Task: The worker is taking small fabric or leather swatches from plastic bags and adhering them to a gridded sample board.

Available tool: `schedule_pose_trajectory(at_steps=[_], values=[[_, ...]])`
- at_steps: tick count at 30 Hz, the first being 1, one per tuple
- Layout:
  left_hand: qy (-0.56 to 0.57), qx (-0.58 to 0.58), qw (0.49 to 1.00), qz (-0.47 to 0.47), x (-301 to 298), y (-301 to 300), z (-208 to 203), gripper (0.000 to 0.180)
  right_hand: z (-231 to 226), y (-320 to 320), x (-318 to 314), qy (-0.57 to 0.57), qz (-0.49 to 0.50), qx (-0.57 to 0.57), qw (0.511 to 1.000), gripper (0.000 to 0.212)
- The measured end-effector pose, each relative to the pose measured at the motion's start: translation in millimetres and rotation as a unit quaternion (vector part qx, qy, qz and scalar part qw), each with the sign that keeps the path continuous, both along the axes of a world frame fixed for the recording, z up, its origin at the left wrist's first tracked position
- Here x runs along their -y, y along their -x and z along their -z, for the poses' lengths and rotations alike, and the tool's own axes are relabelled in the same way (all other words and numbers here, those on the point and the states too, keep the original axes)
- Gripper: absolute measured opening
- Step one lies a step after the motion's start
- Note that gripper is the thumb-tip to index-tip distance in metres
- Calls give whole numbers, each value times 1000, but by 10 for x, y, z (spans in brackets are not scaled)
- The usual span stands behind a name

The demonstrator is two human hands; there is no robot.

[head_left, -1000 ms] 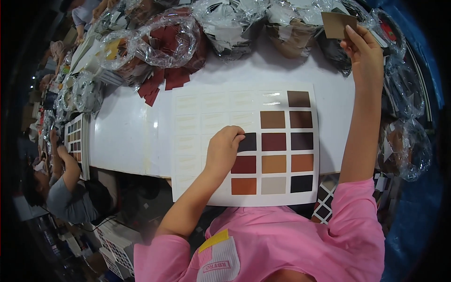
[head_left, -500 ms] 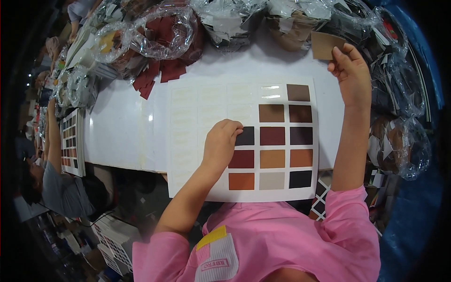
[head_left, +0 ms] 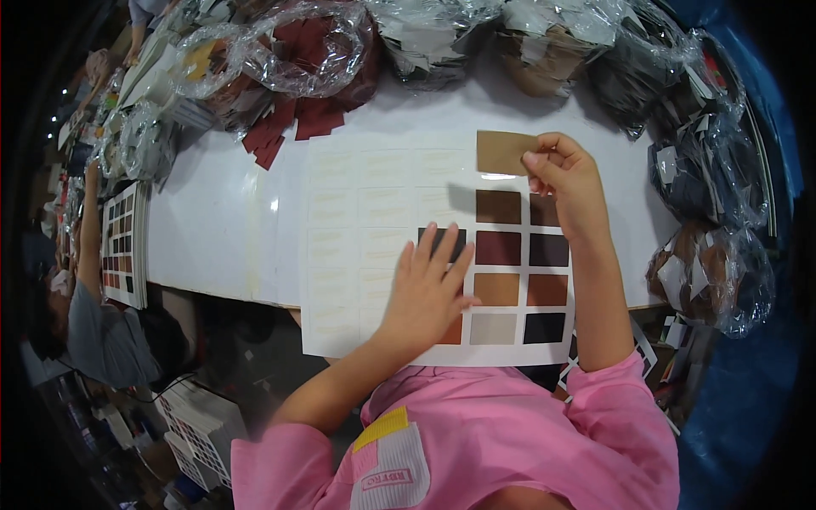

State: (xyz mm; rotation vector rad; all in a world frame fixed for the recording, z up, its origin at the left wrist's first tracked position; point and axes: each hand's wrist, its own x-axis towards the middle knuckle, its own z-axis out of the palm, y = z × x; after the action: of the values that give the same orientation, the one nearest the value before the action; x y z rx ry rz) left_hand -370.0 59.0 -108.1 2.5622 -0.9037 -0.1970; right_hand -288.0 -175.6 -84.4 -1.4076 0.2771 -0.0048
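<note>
A white sample card [head_left: 331, 327] lies before me at the table's front edge, its right-hand columns filled with coloured swatches and its left columns bare with faint smears. My left hand [head_left: 432, 285] rests on it, fingers spread, over the dark grey swatch [head_left: 459, 248] and partly hiding those beneath. Between thumb and fingers my right hand [head_left: 561, 174] pinches a tan swatch [head_left: 503, 153] by its right end, held over the card's upper part. Beside the left fingers are a maroon swatch [head_left: 498, 249] and an ochre one [head_left: 496, 290].
Plastic-wrapped bundles of swatches [head_left: 433, 42] line the table's far side, with more bags [head_left: 714, 272] at the right. Loose dark red pieces [head_left: 270, 136] spill out at the far left. A stack of filled cards [head_left: 126, 246] stands at the left, near another person's arm [head_left: 90, 217].
My right hand has brought the tan swatch left and nearer, from the far bags to above the card. My left hand has gone from pinched fingers to spread and shifted slightly right.
</note>
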Motion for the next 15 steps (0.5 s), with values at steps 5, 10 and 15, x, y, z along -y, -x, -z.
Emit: schedule_pose_trajectory(at_steps=[5,10,15], values=[[-57,-26,998,19,-109,88,143,74,162,62,-258,12,-66,-32,997,8],[-28,-29,999,23,-140,71,154,76,334,151,-556,-6,-75,-77,994,8],[-32,-7,999,24,-149,37,149,71,530,181,-693,85,-67,-100,989,7]])
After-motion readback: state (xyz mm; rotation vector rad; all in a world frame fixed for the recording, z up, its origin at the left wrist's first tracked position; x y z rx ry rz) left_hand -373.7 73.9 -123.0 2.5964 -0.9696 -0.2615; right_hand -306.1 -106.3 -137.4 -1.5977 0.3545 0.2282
